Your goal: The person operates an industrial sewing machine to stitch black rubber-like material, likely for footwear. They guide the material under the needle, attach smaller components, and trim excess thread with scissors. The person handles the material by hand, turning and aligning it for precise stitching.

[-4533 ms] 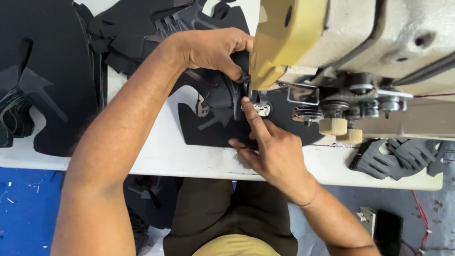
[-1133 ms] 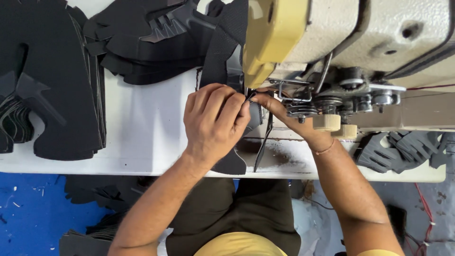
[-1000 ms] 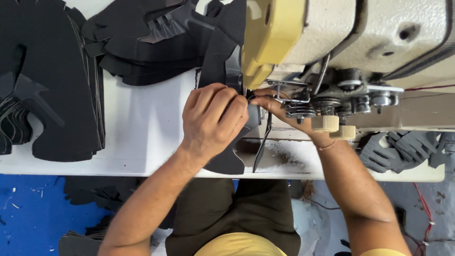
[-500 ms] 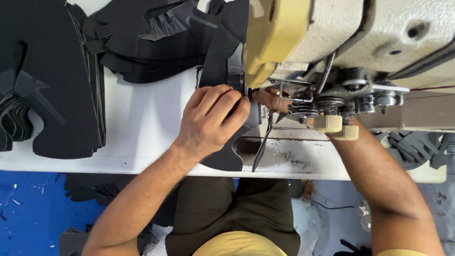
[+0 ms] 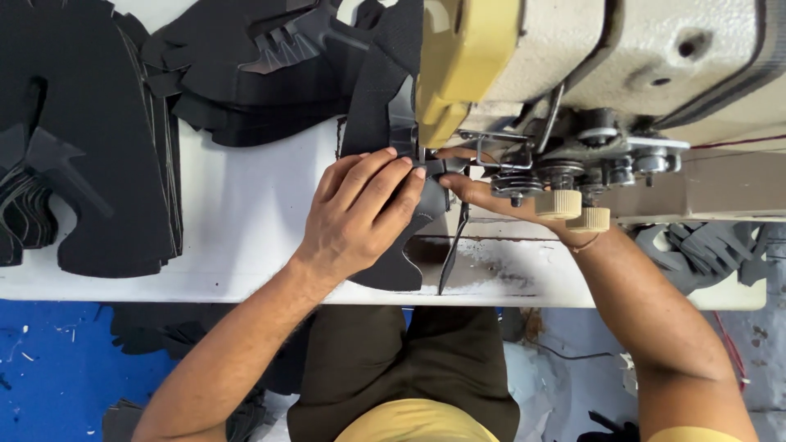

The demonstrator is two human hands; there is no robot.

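Overhead view at a sewing machine (image 5: 589, 74), cream with a yellow head cover, which serves as the landmark here. The left hand (image 5: 360, 217) lies just left of the machine's needle area, palm down, its fingers curled over and pressing a black cut fabric piece (image 5: 393, 254); the fingertips (image 5: 413, 172) reach right up to the machine head. The grip reads as a flat, pressing hold on the fabric piece rather than a clenched fist. The right hand (image 5: 491, 196) comes in below the machine's mechanism, its fingers pinching the same black piece at the needle side; part of this hand is hidden behind the two cream knobs (image 5: 573, 209) and the metal guides. The fabric piece runs from under the machine head down to the near edge of the white table (image 5: 237, 221). Left of the machine, well apart from it, lie stacks of black cut pieces (image 5: 90, 139), with a further heap (image 5: 246, 74) just beside the head. More grey-black pieces (image 5: 704, 254) lie below the machine's right end.
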